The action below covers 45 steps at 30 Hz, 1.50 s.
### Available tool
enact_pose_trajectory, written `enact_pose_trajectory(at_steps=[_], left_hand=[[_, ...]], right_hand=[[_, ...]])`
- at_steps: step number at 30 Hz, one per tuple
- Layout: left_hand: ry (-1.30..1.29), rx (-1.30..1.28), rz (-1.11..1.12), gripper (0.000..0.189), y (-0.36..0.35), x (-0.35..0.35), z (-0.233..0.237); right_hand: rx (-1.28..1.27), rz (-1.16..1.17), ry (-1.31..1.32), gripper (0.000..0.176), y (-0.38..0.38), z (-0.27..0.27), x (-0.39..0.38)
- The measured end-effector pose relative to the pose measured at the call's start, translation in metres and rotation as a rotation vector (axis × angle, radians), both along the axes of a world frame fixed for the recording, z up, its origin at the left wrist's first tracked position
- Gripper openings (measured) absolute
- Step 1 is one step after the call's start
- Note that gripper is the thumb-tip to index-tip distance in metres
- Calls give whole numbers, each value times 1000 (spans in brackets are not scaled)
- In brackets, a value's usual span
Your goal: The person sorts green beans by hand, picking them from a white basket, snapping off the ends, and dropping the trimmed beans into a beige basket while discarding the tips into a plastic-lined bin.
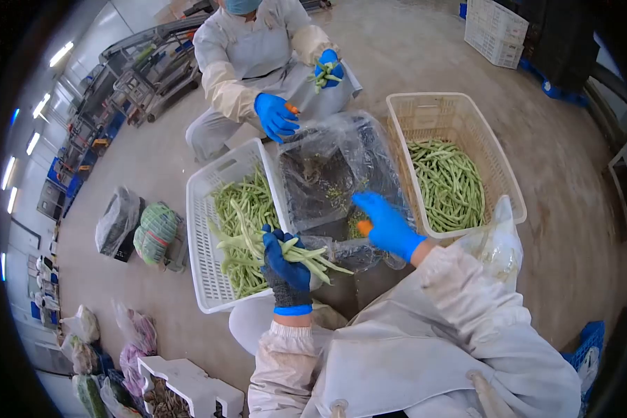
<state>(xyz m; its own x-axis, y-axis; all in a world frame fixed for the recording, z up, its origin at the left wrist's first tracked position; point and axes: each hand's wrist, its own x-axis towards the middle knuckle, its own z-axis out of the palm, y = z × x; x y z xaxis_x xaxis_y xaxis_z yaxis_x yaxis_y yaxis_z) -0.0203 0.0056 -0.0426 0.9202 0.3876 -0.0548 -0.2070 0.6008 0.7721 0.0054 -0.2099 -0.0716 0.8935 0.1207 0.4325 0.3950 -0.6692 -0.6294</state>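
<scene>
My left hand (pixel 285 272), in a dark blue and grey glove, is closed around a bunch of green beans (pixel 240 240) above the white basket (pixel 203 279). The beans stick out on both sides of the fist. My right hand (pixel 386 223), in a bright blue glove, is over the near right part of a bin lined with clear plastic (pixel 310 157). Something orange shows at its thumb; whether the fingers hold it is unclear. Bits of bean lie inside the lined bin. A cream basket (pixel 501 167) to the right holds many trimmed-looking beans (pixel 446 184).
A co-worker (pixel 258 49) in blue gloves sits across the bin, with bean pieces in one hand. A green net sack (pixel 157 233) is at the left. Bagged vegetables and a white foam box (pixel 181 380) are at the lower left. White crates (pixel 494 31) stand at the upper right.
</scene>
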Motion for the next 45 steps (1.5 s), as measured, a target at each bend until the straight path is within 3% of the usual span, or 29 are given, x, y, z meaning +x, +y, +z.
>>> enact_pose_trajectory(at_steps=[1, 2, 4, 11, 17, 19, 20, 22, 23, 24, 25, 26, 28, 30, 32, 36, 38, 39, 41, 43, 45], left_hand=[[-14, -30, -36, 38, 1, -2, 0], [-23, -60, -74, 38, 0, -5, 0], [21, -86, -63, 39, -6, -7, 5], [-22, -64, -76, 39, -2, -4, 1], [-16, -113, -83, 39, -3, -6, -7], [6, -130, -80, 40, -2, -6, -8], [-14, -214, -188, 37, 2, -5, -9], [-32, -297, -295, 34, 8, -5, -7], [-19, -375, -358, 35, 9, -6, -3], [-6, -455, -423, 35, 10, -5, 0], [-45, -373, -524, 38, 11, -5, 0], [-41, -373, -526, 38, 9, -10, -2], [175, -280, -641, 39, 3, -18, -1], [119, -263, -729, 41, 6, -23, -8], [220, -186, -704, 42, 6, -30, -3], [137, -321, -600, 41, 10, -29, -5], [91, -337, -573, 39, 12, -23, -3], [38, -363, -528, 39, 13, -18, -3], [-25, -426, -460, 38, 18, -16, -9], [-38, -471, -414, 38, 16, -11, -12], [-42, -533, -380, 38, 15, -10, -13]], right_hand=[[169, 286, 131, 46, 8, 14, -13], [170, 283, 138, 46, 16, 23, -21], [-23, 496, 204, 42, 30, 35, -31], [64, 473, 230, 32, 44, 42, -43], [-103, 462, 118, 27, 48, 33, -42], [111, 357, 86, 20, 53, 28, -47], [113, 356, 85, 20, 53, 29, -48], [863, 422, 776, 18, 54, 33, -51], [863, 422, 776, 18, 52, 33, -51], [566, 453, 484, 17, 49, 34, -49], [267, 469, 193, 16, 45, 35, -47], [270, 466, 196, 16, 41, 35, -43], [-137, 401, -67, 16, 31, 36, -27], [-139, 288, -92, 19, 21, 31, -15], [220, 75, -152, 27, 5, 34, -6], [342, -69, -103, 36, -19, 48, 4], [-441, -167, -16, 40, -24, 17, 12], [-236, 10, -13, 42, -23, 3, 7], [337, 392, 545, 50, -7, 20, -13], [495, 552, 641, 49, 16, 21, -43], [380, 497, 718, 36, 29, 37, -58]])
